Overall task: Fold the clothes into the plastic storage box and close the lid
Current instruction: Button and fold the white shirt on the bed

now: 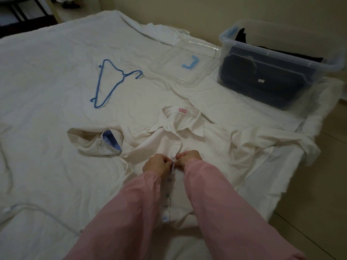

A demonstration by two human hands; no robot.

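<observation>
A white-sheeted bed fills most of the frame. A white collared shirt lies on it at centre, front up and collar towards the top of the frame. It is spread flat, probably so it can be fastened and then folded. Its sleeves trail to the left and right, and the left cuff is turned back to show a pale blue lining. At upper right, near the bed's edge, stands the clear plastic storage box, open and already holding dark folded clothes. Its transparent lid lies flat just left of the box, so the way in is open. A blue wire hanger lies bare at upper left of centre, well apart from the shirt. At lower centre, the left hand and right hand reach in from pink sleeves and meet on the shirt's front. The fingers of both hands are curled and pinch the front edges together, seemingly to fasten a button. A row of pale blue buttons runs down between the forearms. Folding looks not yet begun.
</observation>
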